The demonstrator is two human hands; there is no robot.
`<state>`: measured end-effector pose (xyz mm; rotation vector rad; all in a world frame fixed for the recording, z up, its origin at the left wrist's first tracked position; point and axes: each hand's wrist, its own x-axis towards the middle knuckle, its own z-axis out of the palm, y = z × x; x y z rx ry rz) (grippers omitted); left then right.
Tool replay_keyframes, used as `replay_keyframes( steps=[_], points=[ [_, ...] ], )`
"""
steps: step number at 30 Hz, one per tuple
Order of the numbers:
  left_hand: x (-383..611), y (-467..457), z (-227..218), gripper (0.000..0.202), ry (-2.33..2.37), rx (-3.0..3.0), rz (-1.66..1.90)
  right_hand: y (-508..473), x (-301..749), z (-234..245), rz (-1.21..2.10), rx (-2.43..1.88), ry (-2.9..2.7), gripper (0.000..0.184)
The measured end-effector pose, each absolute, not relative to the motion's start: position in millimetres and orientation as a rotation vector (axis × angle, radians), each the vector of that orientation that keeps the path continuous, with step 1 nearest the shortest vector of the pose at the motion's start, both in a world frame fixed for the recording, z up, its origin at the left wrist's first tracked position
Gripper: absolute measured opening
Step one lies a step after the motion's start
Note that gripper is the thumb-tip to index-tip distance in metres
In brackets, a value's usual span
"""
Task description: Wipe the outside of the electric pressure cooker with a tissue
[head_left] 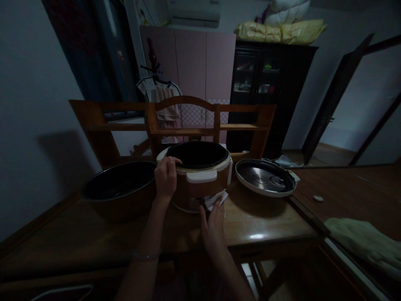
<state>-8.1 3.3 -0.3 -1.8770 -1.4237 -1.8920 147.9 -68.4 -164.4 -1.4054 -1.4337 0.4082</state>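
A rice cooker body [184, 190] with a white rim and a front handle stands on the wooden desk, its top uncovered and dark inside. My left hand [166, 177] is closed over the left part of its rim. Low on the cooker's front, my right hand [214, 221] presses a white cloth or tissue [216, 200] against the surface. To the left sits a dark inner pot [119, 205]. The detached lid [258, 177] lies to the right, its metal inner side facing up.
A wooden shelf rack [183, 131] rises along the back of the desk [250, 221]. At the right is a greenish cloth [363, 240]. Behind are a pink wardrobe [191, 62], a dark cabinet [294, 83] and a clothes stand with hangers [159, 81].
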Motion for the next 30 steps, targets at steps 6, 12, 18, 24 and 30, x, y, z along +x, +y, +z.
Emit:
replay_keyframes(
  steps=[6, 12, 18, 24, 30],
  points=[
    [-7.9, 3.2, -0.5, 0.047, -1.428, -1.880, -1.892, -82.3, 134.7, -171.1, 0.521, -1.460, -1.433, 0.099],
    [-7.4, 3.2, -1.0, 0.047, -1.432, -1.872, -1.903, -90.7, 123.0, -176.2, 0.434, -1.422, -1.490, 0.092],
    [-7.3, 3.8, -0.9, 0.048, -1.425, -1.867, -1.901, -100.3, 112.6, -176.9, 0.352, -1.427, -1.554, 0.089],
    [-6.9, 5.0, -0.7, 0.048, -1.412, -1.855, -1.904, -110.6, 95.9, -179.5, 0.176, -1.467, -1.634, 0.089],
    [-7.7, 4.0, -1.2, 0.047, -1.404, -1.868, -1.901, -119.8, 75.4, -180.0, 0.197, -1.448, -1.677, 0.093]
  ],
)
